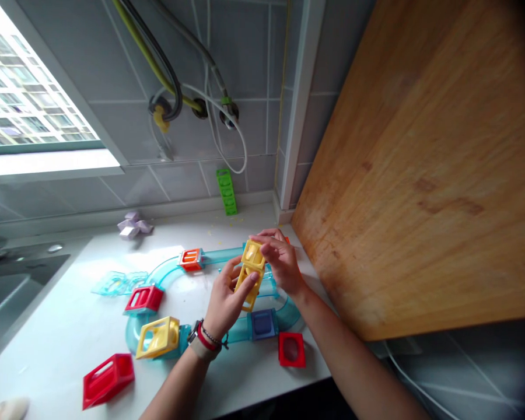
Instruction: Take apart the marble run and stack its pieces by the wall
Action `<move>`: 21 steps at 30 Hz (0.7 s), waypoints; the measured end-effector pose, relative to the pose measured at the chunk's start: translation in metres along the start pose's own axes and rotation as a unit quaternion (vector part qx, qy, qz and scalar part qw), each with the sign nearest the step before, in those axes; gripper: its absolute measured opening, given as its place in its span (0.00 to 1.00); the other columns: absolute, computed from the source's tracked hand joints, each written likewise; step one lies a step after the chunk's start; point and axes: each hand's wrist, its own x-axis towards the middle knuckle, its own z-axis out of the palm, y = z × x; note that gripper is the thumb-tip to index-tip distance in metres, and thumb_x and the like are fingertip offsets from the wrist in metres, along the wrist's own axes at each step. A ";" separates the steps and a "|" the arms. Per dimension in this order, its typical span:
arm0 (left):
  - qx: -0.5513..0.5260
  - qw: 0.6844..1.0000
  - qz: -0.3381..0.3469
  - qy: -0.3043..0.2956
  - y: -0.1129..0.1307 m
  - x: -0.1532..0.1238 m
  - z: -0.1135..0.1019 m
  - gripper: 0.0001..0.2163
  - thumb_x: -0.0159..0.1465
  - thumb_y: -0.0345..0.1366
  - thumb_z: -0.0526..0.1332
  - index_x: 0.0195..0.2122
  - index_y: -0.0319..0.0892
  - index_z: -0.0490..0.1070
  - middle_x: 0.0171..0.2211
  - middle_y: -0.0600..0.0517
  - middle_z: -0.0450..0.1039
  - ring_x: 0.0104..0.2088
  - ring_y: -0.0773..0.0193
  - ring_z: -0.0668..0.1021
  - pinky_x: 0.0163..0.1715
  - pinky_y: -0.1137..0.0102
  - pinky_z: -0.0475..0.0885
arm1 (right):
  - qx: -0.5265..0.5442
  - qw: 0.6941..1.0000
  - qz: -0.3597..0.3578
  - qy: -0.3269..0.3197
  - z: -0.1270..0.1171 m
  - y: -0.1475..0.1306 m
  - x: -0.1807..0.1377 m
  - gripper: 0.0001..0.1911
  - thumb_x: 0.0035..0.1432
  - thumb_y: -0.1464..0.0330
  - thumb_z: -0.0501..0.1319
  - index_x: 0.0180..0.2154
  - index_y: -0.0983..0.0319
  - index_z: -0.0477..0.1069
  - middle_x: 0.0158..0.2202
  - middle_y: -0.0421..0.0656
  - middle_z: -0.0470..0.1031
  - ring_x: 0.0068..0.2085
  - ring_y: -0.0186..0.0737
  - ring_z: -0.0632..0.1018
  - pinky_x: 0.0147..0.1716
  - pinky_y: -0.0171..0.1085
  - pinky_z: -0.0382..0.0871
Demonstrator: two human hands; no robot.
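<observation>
Both my hands meet over a stack of two yellow hollow cubes [250, 273] above a clear blue curved track [170, 271] on the white counter [70, 332]. My left hand [225, 300] grips the lower yellow cube from the left, fingers closed on it. My right hand [280, 262] pinches the upper yellow cube from the right. A blue cube [263, 324] sits on the track just below the hands.
On or near the track are an orange cube [191, 259], red cubes [144, 299] [291, 349] [107, 379] and a yellow cube [158, 337]. A green strip [227, 191] leans on the tiled wall. A wooden board [420, 163] stands at right; a sink [9, 286] lies left.
</observation>
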 end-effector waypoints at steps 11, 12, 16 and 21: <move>-0.046 0.998 -0.020 -0.026 0.004 -0.002 -0.002 0.25 0.63 0.49 0.67 0.56 0.42 0.68 0.39 0.46 0.80 0.31 0.55 0.84 0.27 0.66 0.80 | 0.195 0.971 0.105 -0.088 -0.002 0.000 0.004 0.23 0.56 0.49 0.70 0.48 0.54 0.81 0.42 0.43 0.83 0.43 0.44 0.81 0.45 0.40 0.74; -0.026 1.000 -0.003 -0.004 0.003 -0.002 -0.001 0.26 0.62 0.48 0.68 0.57 0.42 0.68 0.41 0.46 0.81 0.34 0.54 0.85 0.30 0.65 0.81 | 0.168 0.980 0.091 -0.061 -0.001 0.001 0.004 0.21 0.54 0.51 0.72 0.45 0.55 0.82 0.40 0.42 0.83 0.40 0.42 0.80 0.42 0.39 0.74; 0.025 0.999 0.031 0.035 -0.002 -0.001 0.000 0.28 0.62 0.47 0.69 0.60 0.44 0.67 0.45 0.45 0.81 0.40 0.51 0.85 0.33 0.65 0.80 | 0.067 0.997 0.030 0.014 0.005 0.002 0.004 0.17 0.54 0.53 0.72 0.42 0.56 0.84 0.37 0.42 0.80 0.38 0.41 0.78 0.37 0.37 0.72; 0.050 0.998 0.024 0.037 -0.002 -0.002 0.001 0.26 0.63 0.47 0.68 0.59 0.45 0.67 0.44 0.46 0.81 0.38 0.53 0.85 0.33 0.66 0.80 | 0.000 1.000 0.006 0.016 0.005 -0.002 0.001 0.20 0.63 0.50 0.64 0.45 0.56 0.83 0.37 0.43 0.79 0.38 0.41 0.77 0.38 0.36 0.71</move>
